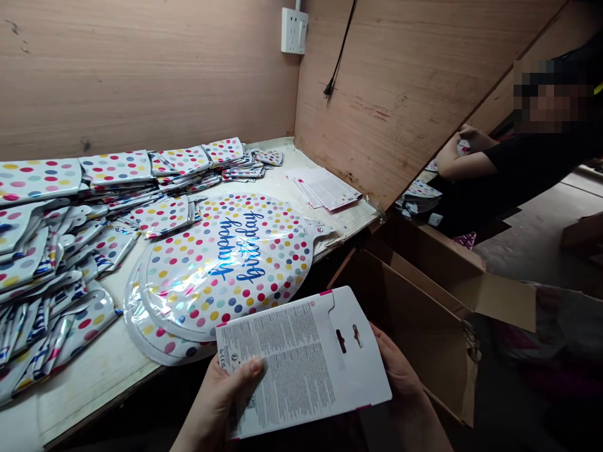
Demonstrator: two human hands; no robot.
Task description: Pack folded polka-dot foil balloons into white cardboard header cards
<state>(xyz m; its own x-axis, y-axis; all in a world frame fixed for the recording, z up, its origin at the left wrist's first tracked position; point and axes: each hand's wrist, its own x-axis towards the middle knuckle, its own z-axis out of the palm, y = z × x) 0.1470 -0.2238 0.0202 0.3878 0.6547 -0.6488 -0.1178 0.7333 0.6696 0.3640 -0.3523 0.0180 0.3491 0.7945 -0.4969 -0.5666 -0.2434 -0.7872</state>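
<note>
Between my hands, in front of the table edge, is a white cardboard packaging sleeve [287, 370] with dense print and two hanging slots in its flap. My left hand [226, 389] grips its left end, thumb pressed on the printed face. At the right end, my right hand [396, 367] holds the flap side from behind, its fingers partly hidden. Just beyond the sleeve lie flat foil balloons [226, 263], overlapping, with coloured dots and blue "happy birthday" lettering.
Folded dotted foil balloons [115, 169] are piled along the back and left of the table. Several printed cards [325, 188] lie near the partition [400, 81]. An open cardboard box [409, 320] stands below right. A co-worker [513, 163] sits beyond the partition. A cable [342, 50] hangs there.
</note>
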